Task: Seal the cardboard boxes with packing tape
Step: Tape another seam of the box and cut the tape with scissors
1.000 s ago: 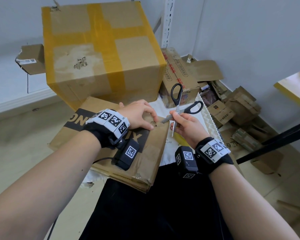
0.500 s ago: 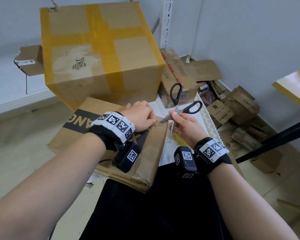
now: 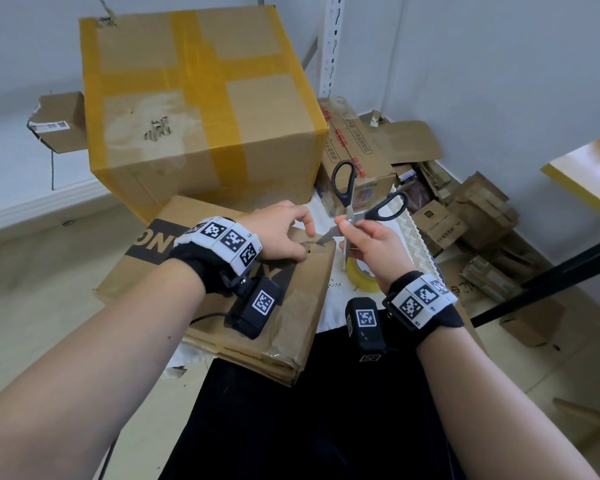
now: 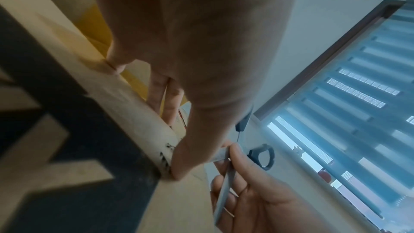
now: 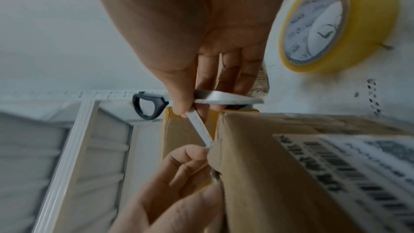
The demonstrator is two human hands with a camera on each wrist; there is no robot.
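Flattened cardboard box (image 3: 219, 306), printed with large black-banded lettering only partly legible, lying just in front of the large taped box (image 3: 201, 109), whose contents cannot be seen. Left hand (image 3: 278, 233) pinches the flattened box's torn corner. Right hand (image 3: 368, 244) pinches the open scissors (image 3: 352, 209) by their blades, one tip touching that corner. Yellow packing tape roll (image 5: 336, 26) rests just right of the flattened box.

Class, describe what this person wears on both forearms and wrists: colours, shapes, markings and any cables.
Both forearms are bare, without sleeves. Each wrist carries a black fabric band topped by white blocks printed with black square codes: left wristband, right wristband. A black box camera with its own code tag hangs under each wrist. A thin black cable runs from the left one.
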